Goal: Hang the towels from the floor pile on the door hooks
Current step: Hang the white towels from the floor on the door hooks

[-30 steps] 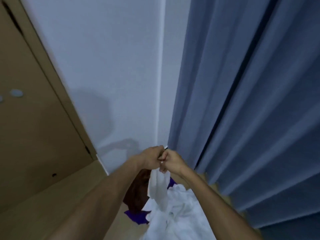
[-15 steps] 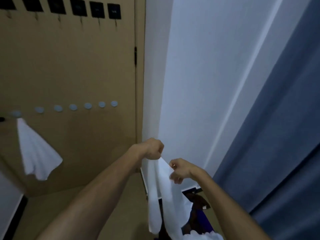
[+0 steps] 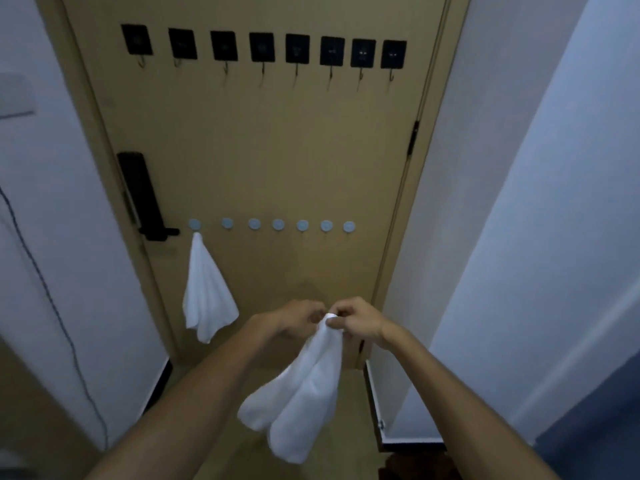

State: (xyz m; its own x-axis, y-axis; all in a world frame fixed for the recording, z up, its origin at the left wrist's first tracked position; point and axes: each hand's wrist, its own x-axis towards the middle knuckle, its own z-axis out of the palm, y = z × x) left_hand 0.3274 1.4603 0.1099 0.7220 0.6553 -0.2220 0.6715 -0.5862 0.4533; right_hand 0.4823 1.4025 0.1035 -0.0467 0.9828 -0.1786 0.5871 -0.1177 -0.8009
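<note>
Left hand (image 3: 300, 318) and right hand (image 3: 358, 320) pinch white towel (image 3: 304, 393) by one corner below door's round hooks (image 3: 278, 224), likely readying hanging point; hung towel (image 3: 207, 292) occupies leftmost hook.

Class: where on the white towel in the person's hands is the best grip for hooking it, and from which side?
Grip the white towel at its bunched top corner, from above, as the left hand and right hand do: the rest hangs free below.

Soft white cloth towel (image 3: 304, 396), matt door (image 3: 277, 150)
</note>
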